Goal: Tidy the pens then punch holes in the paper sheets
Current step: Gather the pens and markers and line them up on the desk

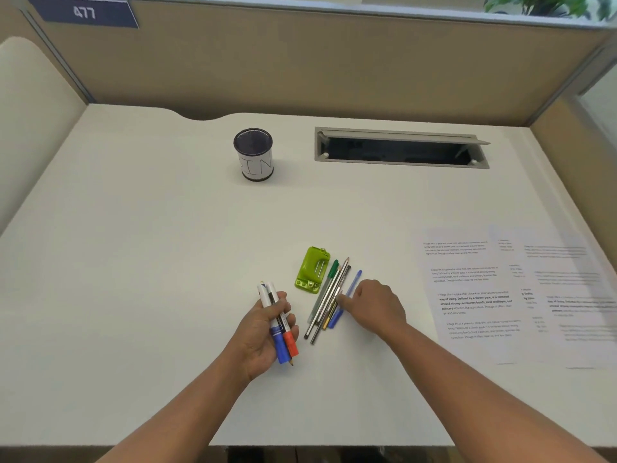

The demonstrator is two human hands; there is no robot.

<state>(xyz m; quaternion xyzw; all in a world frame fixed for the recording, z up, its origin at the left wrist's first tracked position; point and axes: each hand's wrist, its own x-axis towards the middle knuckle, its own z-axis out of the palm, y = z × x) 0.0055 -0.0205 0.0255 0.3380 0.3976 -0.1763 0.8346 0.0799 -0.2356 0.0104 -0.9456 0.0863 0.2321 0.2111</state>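
White desk (133, 262), walled by partitions: left hand (267, 332) grips two markers (278, 324); right hand (375, 304), fingers curled, touches loose pens (329, 300) beside punch (312, 270). Sheets (500, 295) lie at right edge; cup (253, 155) stands well apart.

White desk (133, 262) carries cup (253, 155), punch (312, 270), pens (329, 300), sheets (500, 295).

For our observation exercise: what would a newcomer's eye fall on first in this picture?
Probably the left hand gripping markers near the desk's front. Just right of it, the right hand touches a row of loose pens beside a bright green hole punch. A dark pen cup stands farther back.
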